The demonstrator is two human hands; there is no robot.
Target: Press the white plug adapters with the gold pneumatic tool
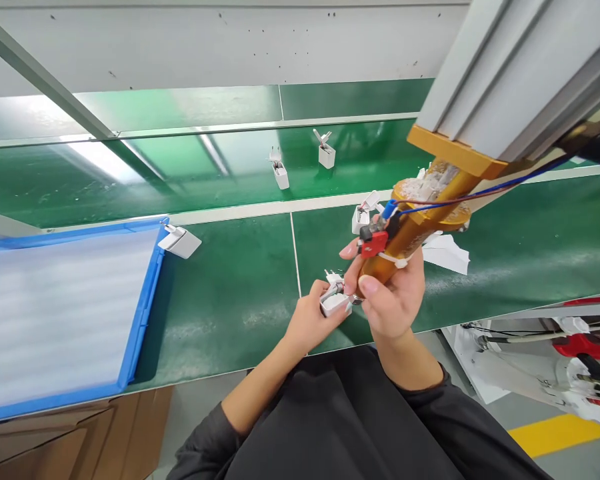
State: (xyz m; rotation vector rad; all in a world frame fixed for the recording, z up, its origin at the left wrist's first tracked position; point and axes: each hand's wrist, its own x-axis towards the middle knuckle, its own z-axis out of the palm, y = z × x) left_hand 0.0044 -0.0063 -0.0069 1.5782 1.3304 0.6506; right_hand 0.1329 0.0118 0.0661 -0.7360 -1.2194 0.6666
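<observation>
My left hand [307,319] is closed around a white plug-in charger housing [334,305] with its prong part folded open, low over the front of the green bench. My right hand [395,300] wraps round the lower end of a gold-coloured cylindrical tool [386,265], which carries a red switch [374,245] and blue and brown wires. The tool's tip meets or nearly meets the inside of the housing; my fingers hide the exact contact. Just beyond my right hand stands another opened charger housing [361,219], partly behind the tool.
Two opened chargers, one [280,175] left of the other [326,155], stand on the green belt behind. A further charger [181,241] leans at the edge of a blue tray [139,320] lined with white foam. White paper [447,253] lies right, under a large grey metal profile [500,73].
</observation>
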